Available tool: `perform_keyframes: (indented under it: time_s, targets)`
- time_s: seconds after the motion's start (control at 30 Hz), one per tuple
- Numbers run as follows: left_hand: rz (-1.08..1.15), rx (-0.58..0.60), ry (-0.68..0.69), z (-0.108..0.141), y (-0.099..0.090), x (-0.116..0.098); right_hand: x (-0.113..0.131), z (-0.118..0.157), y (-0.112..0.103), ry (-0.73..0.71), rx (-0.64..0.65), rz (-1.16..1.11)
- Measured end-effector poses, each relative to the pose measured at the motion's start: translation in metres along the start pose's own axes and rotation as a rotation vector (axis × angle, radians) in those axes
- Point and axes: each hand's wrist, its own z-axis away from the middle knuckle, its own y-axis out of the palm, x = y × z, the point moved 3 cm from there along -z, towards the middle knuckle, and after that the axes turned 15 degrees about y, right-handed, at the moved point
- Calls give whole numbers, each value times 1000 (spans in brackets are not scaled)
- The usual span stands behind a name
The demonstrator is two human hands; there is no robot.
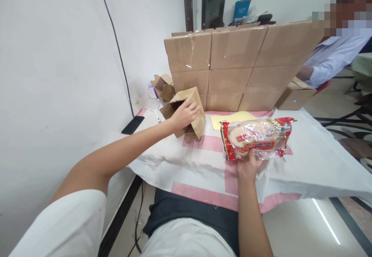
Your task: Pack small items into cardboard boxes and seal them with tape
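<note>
My left hand (185,114) grips the edge of a small open cardboard box (198,120), which lies tilted on the table with its dark opening and loose flaps facing left and toward me. My right hand (248,167) holds up a clear and red plastic bag of rice crackers (257,135) from below, over the front of the table. The thumb shows on the bag's front; the other fingers are mostly hidden behind it. The bag is apart from the box, to its right.
A stack of taped cardboard boxes (232,71) stands along the table's back. Behind my left hand are an open carton (164,86) and a white slotted utensil (153,105); a black phone (133,125) lies at the left. Yellow sheet (216,122) lies mid-table. A person (334,61) is at right.
</note>
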Motion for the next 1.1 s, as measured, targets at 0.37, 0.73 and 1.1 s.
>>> perform_keyframes:
  time_s: [0.37, 0.73, 1.1]
  targets:
    - [5, -204, -101, -51, -57, 17, 2, 0, 0, -39, 23, 72]
    - [670, -227, -663, -4, -35, 83, -2, -3, -5, 6, -2, 35]
    - [846, -110, -485, 34, -34, 77, 0, 0, 1, 3, 5, -19]
